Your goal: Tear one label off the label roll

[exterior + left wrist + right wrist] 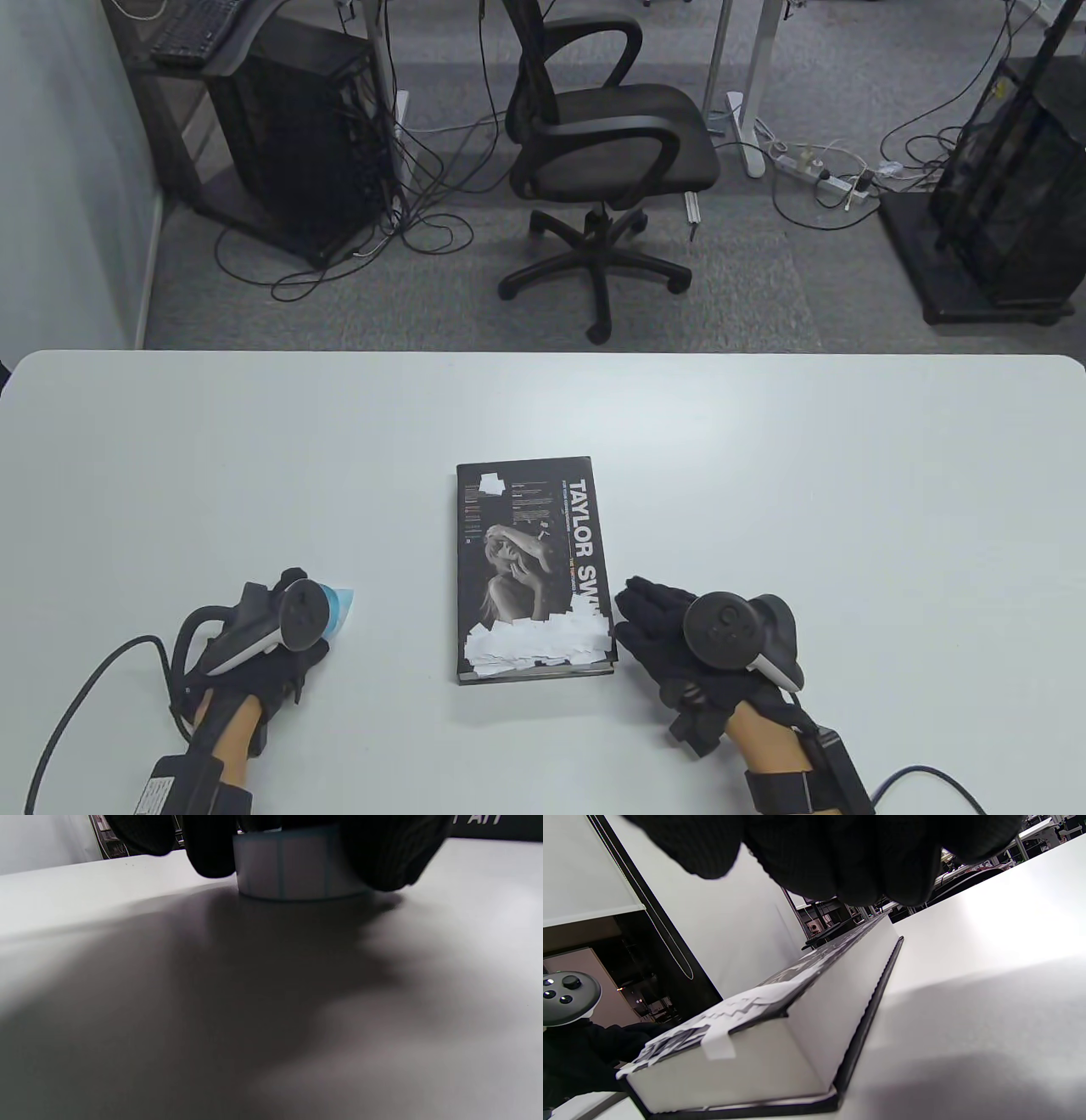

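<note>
1. Table view: left hand (254, 645) on the worktop (764, 475) grips the label roll (339, 604), which juts from under its tracker; right hand (670, 637) lies flat, fingers extended, just beside the book (530, 543).
2. Left wrist view: label roll (292, 868) stands on the worktop between gloved fingers (382, 853).
3. Right wrist view: book (780, 1027) with white labels stuck on its cover.

Black book (533, 570) on white table (764, 475), office chair (607, 144) beyond

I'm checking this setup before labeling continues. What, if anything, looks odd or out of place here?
The book has many white labels stuck in a ragged, overlapping heap across its cover's near end; one hangs over the edge onto the pages. The label roll sits under the left hand.
</note>
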